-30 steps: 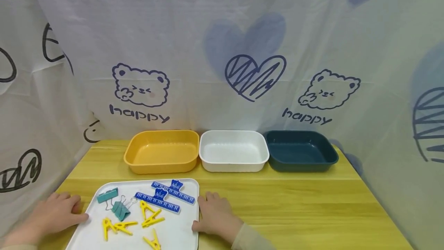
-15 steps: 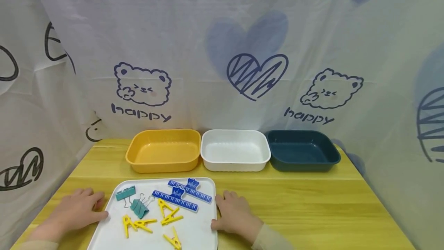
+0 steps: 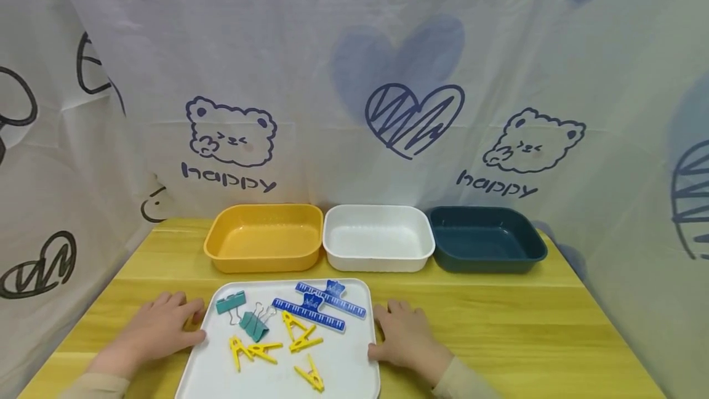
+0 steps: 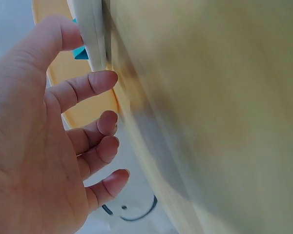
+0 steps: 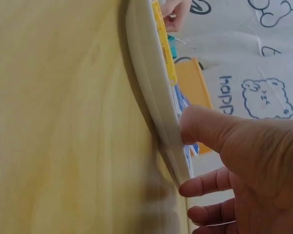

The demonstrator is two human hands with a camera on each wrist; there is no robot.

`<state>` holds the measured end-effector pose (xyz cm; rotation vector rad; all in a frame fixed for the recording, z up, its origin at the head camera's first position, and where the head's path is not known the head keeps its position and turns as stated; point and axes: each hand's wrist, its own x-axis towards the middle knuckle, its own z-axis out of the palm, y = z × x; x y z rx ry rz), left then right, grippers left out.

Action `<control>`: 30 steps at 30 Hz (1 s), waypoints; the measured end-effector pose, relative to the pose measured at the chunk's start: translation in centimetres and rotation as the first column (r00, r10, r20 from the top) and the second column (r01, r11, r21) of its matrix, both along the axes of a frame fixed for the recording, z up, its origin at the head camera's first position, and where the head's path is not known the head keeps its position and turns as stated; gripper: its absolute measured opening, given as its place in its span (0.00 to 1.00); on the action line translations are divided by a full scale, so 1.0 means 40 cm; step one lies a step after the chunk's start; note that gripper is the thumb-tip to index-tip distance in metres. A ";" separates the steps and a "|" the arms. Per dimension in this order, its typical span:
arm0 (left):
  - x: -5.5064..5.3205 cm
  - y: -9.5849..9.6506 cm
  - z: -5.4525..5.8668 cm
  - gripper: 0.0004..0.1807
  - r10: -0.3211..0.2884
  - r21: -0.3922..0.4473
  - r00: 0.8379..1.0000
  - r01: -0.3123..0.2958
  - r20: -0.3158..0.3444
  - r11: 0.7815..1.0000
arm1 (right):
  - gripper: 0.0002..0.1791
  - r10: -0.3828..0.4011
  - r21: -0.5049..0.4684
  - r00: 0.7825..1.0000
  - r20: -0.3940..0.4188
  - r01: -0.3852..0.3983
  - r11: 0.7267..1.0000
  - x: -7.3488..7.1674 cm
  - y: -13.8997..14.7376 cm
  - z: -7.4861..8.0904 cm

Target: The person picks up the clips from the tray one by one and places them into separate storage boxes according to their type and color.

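Observation:
A white tray (image 3: 288,380) lies on the table between my two hands. On it are teal binder clips (image 3: 255,325), blue clips with a piano-key pattern (image 3: 308,314) and several yellow clothespins (image 3: 304,342). My left hand (image 3: 160,328) is at the tray's left edge, its thumb touching the outer wall and the other fingers loosely bent and spread, as the left wrist view shows. At the right edge, my right hand (image 3: 407,340) touches the rim with its thumb, with the index fingertip (image 5: 190,187) close to the tray's side.
Behind the tray stand three bins in a row: yellow (image 3: 266,263), white (image 3: 379,263) and dark teal (image 3: 490,263). The wooden table (image 3: 526,337) extends to the right. A printed cloth (image 3: 310,79) hangs behind and at both sides.
The tray with its clips has slid to the right across the table, both hands moving along with it at its sides. The head view has shifted slightly. The bins stand where they were.

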<state>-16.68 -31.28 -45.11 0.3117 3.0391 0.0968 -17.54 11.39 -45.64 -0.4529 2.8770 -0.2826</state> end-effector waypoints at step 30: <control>-0.036 0.248 0.021 0.15 -0.067 -0.024 0.998 0.067 -0.005 0.997 | 0.22 -0.131 0.061 0.991 0.035 0.129 0.990 -0.011 0.223 0.015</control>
